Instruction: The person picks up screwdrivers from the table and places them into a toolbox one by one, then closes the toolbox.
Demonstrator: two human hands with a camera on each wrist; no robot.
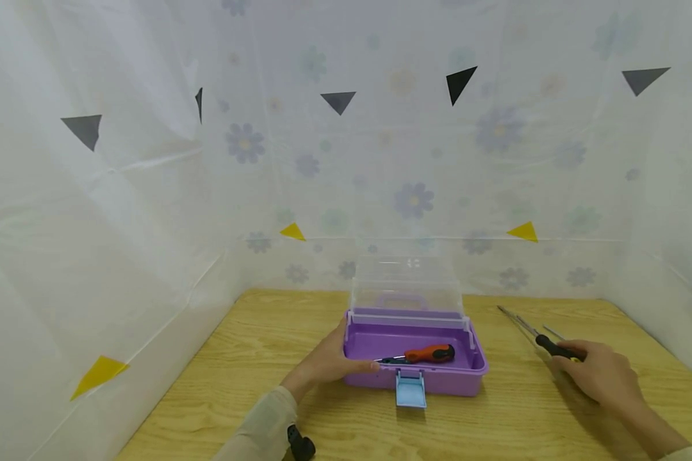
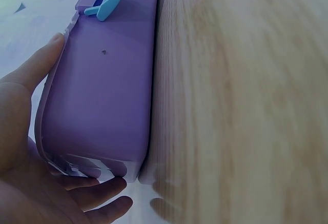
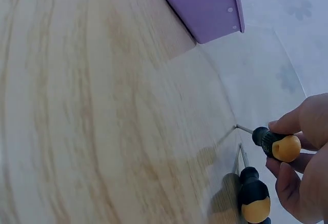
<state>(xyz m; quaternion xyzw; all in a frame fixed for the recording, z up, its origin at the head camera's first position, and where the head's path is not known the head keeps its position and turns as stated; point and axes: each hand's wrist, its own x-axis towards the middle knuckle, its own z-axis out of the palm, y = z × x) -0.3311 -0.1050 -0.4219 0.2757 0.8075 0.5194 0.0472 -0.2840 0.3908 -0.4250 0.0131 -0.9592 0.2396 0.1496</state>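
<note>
Purple toolbox (image 1: 450, 383) on the wooden table (image 1: 265, 333), clear lid (image 1: 406, 275) open, one red-and-black screwdriver (image 1: 429, 354) already inside. The left hand (image 1: 325, 358) grips its left end, thumb on the front rim. Well to the right, the right hand's (image 1: 602, 374) fingers pinch a yellow-and-black screwdriver (image 3: 279, 144); a similar tool (image 3: 254, 198) beside it also remains outside.

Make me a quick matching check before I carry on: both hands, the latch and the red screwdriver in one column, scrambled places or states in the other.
1. Red screwdriver
2. Latch
3. Left hand
4. Right hand

A. Holding a screwdriver with a black-and-yellow handle
B. Light blue, on the front of the purple box
C. At the box's left end, thumb over the front rim
D. Inside the box

Pairs: 1-D, 2-B, 3-C, 4-A
</note>
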